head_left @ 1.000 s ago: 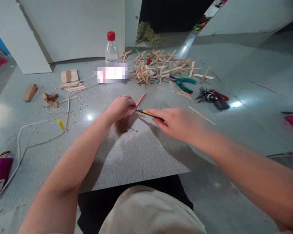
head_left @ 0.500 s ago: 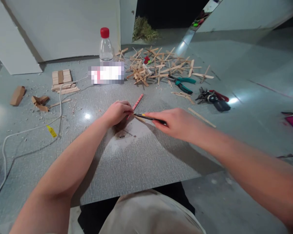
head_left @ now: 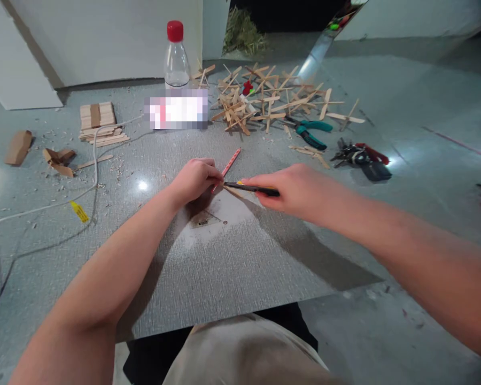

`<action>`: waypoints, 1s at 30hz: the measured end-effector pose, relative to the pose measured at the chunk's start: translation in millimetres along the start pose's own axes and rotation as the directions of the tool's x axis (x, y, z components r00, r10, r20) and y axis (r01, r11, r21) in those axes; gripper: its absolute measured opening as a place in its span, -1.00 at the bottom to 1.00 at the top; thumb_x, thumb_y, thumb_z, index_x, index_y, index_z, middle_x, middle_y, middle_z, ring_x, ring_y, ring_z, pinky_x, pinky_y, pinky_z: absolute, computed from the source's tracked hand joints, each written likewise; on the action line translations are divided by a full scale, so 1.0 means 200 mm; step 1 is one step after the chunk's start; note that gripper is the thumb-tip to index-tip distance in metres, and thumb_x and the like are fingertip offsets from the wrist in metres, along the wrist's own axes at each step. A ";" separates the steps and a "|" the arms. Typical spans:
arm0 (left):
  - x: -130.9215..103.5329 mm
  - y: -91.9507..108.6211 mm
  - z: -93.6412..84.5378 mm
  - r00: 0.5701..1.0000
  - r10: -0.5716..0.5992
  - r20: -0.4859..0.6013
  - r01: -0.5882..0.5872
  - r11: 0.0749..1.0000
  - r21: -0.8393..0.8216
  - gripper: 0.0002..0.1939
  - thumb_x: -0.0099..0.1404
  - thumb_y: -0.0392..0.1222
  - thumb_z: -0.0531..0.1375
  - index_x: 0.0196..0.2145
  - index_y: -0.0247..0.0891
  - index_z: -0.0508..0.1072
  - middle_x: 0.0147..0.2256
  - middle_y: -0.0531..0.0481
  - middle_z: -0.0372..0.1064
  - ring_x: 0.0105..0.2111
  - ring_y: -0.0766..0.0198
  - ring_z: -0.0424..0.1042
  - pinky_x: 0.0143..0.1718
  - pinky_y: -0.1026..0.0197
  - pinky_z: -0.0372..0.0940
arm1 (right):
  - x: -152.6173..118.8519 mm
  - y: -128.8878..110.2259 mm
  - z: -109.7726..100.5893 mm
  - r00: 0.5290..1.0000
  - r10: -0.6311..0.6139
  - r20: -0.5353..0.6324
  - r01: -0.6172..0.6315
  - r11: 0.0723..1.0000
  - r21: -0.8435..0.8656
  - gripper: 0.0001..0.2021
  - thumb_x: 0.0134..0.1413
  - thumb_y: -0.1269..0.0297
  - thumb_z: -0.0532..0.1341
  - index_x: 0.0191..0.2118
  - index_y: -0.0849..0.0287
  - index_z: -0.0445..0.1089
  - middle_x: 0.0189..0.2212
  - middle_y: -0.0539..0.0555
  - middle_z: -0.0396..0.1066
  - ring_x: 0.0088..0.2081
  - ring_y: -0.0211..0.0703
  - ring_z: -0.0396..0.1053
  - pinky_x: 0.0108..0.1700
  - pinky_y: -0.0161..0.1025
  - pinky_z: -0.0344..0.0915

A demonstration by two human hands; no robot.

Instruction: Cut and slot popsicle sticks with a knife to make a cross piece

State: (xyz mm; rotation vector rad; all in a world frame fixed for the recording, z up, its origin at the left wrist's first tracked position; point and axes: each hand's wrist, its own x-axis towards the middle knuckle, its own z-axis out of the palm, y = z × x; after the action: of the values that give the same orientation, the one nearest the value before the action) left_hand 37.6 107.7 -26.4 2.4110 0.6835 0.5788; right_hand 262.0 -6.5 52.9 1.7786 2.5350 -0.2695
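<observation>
My right hand (head_left: 292,184) is closed around a utility knife (head_left: 260,189) with a dark handle and a touch of yellow. Its blade points left and reaches the fingertips of my left hand (head_left: 198,179). Those fingers are pinched on a thin wooden craft stick (head_left: 235,191), whose pale end shows just below the blade. Beside the left fingertips a slim red-and-white patterned stick (head_left: 232,162) slants across the table, partly hidden. A small clear, marked piece (head_left: 208,221) lies under the left wrist's shadow.
Crossed craft sticks (head_left: 270,101) are heaped at the back, with teal-handled pliers (head_left: 313,132) and keys (head_left: 363,159) to their right. A red-capped bottle (head_left: 176,61), a bundle of sticks (head_left: 98,116), torn brown paper (head_left: 60,160) and a white cable (head_left: 44,210) lie leftward, among shavings.
The view has shifted slightly, so objects at the back sit higher in the picture. Both hands keep their hold, and the knife stays at the craft stick by my left fingertips.
</observation>
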 end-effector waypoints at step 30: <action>0.02 -0.01 0.00 0.999 -0.050 0.005 0.050 0.999 -0.010 -0.77 0.25 -0.41 0.24 -0.35 -0.19 0.70 -0.40 0.01 0.46 -0.43 0.32 0.39 -0.26 0.23 0.25 | -0.09 0.01 0.12 0.994 -0.008 -0.105 0.016 0.997 0.077 -0.56 0.28 0.28 0.17 0.23 -0.01 0.47 -0.24 0.06 0.65 -0.32 -0.11 0.53 -0.26 -0.23 0.32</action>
State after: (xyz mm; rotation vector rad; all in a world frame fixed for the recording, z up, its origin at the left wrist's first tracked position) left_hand 40.1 112.4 -27.1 2.3780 0.7355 0.5548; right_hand 269.1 -26.6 31.3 1.8528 2.6421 -0.2860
